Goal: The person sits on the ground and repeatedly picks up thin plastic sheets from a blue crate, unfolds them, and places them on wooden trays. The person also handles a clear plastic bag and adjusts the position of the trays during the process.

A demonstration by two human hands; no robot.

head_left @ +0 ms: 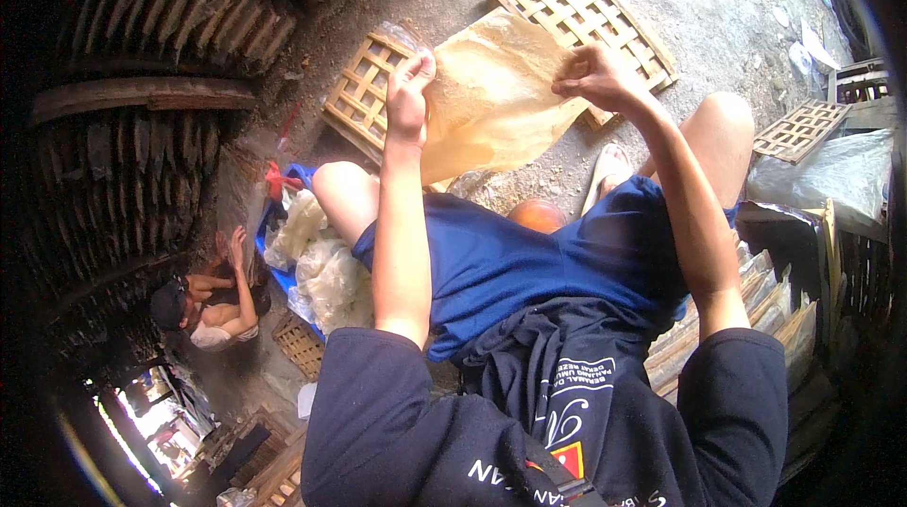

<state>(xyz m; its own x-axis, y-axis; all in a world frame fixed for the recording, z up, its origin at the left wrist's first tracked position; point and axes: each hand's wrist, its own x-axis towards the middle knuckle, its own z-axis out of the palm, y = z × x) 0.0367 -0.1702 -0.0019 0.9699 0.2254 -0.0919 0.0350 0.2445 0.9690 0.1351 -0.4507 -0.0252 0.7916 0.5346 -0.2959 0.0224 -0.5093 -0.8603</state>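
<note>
from afar i see the sheet (496, 82) nearside of the big rack (590, 11), left hand (409, 96) and right hand (599, 79) pinching opposite edges; i judge this a spreading step, calling next for even tension.

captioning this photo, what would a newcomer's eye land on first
The translucent amber sheet spread between the left hand and right hand, upper middle, would likely catch it first. Woven lattice panels lie behind it, and a blue container of crumpled pale material sits beside the left knee.
</note>
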